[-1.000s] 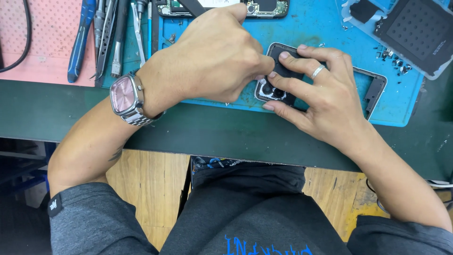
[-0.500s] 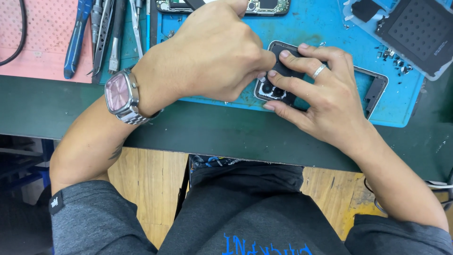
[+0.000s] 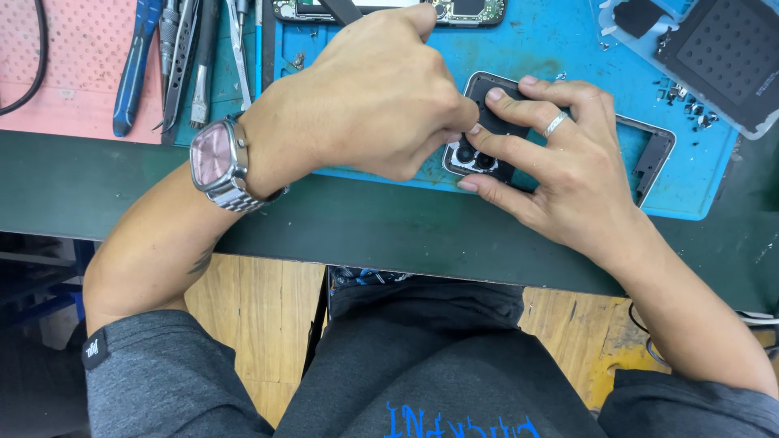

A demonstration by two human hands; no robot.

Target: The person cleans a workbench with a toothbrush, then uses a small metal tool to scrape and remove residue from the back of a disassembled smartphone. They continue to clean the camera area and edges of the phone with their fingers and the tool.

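hands worked together over a phone frame (image 3: 649,154) that lay on the blue mat (image 3: 552,49) at the near edge of the surface (image 3: 389,227). the right hand (image 3: 560,162) was spread flat, with its fingers (image 3: 519,109) pressing the camera corner of the frame down. the left hand (image 3: 373,97) was closed to a pinch at the camera module (image 3: 475,158); if it held a small tool or part, i could not tell. the step seemed to be fine work on the module. the next move asked for a steady frame and a light, exact touch.
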